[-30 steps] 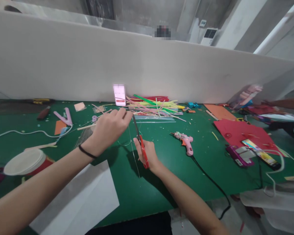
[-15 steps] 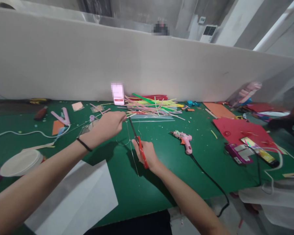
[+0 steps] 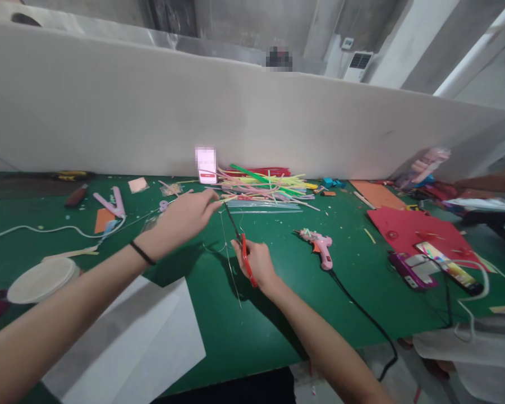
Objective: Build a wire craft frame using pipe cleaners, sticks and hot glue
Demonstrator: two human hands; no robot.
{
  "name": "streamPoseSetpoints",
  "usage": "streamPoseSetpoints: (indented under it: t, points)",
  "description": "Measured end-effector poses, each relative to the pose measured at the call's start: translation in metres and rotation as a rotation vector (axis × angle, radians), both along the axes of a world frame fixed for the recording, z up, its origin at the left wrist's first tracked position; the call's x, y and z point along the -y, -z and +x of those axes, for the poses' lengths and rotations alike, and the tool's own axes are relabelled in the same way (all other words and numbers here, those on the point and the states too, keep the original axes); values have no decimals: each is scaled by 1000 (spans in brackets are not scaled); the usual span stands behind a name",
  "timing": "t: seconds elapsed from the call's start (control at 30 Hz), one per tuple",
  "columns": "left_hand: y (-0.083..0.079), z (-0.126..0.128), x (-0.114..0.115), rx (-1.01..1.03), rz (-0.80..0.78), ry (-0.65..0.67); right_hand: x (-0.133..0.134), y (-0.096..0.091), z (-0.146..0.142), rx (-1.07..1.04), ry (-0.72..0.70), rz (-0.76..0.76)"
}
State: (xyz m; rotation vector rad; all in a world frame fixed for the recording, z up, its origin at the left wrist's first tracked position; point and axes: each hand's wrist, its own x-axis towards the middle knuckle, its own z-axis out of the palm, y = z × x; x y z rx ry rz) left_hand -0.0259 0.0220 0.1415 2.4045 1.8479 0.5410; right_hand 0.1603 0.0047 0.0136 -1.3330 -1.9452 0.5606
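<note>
My left hand [image 3: 196,210], with a black band on its wrist, is closed in a pinch above the green table. From its fingers hangs a thin wire [image 3: 231,264] with a curved loop, and short pale ends show at the fingertips. My right hand [image 3: 258,264] grips red-handled scissors [image 3: 246,259]. Their dark blades point up and away, with the tips just beside my left fingertips and the wire. I cannot tell whether the blades touch it.
Behind my hands lie many coloured pipe cleaners [image 3: 269,185] and a lit phone [image 3: 207,168]. A pink glue gun [image 3: 318,244] with a black cord lies to the right, near red sheets [image 3: 404,227]. White paper [image 3: 151,348] is front left. Another person's arm [image 3: 492,182] reaches in far right.
The whole view has shifted slightly, so things appear a little lower and further right. Both hands keep their holds, scissor tips still by the left fingers. The other person's arm has moved at far right.
</note>
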Motion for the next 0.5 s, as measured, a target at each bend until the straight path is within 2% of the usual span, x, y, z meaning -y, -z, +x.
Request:
streamPoseSetpoints:
  t: [0.07, 0.17, 0.3, 0.5]
  points:
    - [5, 13, 10, -280, 257, -46, 2, -3, -1, -69, -4, -31]
    - [13, 26, 16, -522, 397, 10, 7, -4, -3, -153, -40, -123]
    - [18, 27, 9, -553, 351, 22, 11, -2, -3, -161, -59, -173]
    - [14, 15, -1, -417, 205, 46, 7, 2, -4, -99, -48, -78]
